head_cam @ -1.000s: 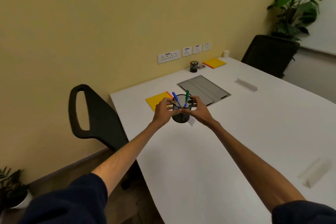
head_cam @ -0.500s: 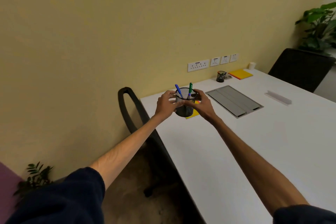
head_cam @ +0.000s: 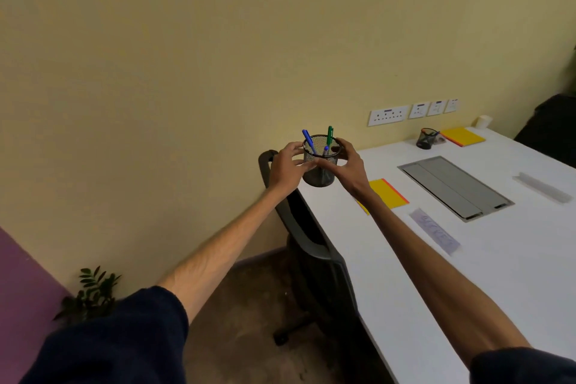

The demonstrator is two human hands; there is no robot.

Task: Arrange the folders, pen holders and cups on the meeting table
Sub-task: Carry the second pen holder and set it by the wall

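Both the left hand (head_cam: 288, 167) and right hand (head_cam: 346, 165) clasp the mesh pen holder (head_cam: 319, 165) at the table's (head_cam: 405, 274) near-wall corner, beside the yellow folder (head_cam: 388, 193).

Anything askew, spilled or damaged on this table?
Nothing spilled or damaged. The paper label lies flat and skewed near the table edge; both hands hold the mesh pen holder at the corner.

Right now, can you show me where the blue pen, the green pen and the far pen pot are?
blue pen (head_cam: 308, 140): head view, on its upper barrel.
green pen (head_cam: 329, 133): head view, on its upper barrel above the rim.
far pen pot (head_cam: 426, 139): head view, on its mesh wall.
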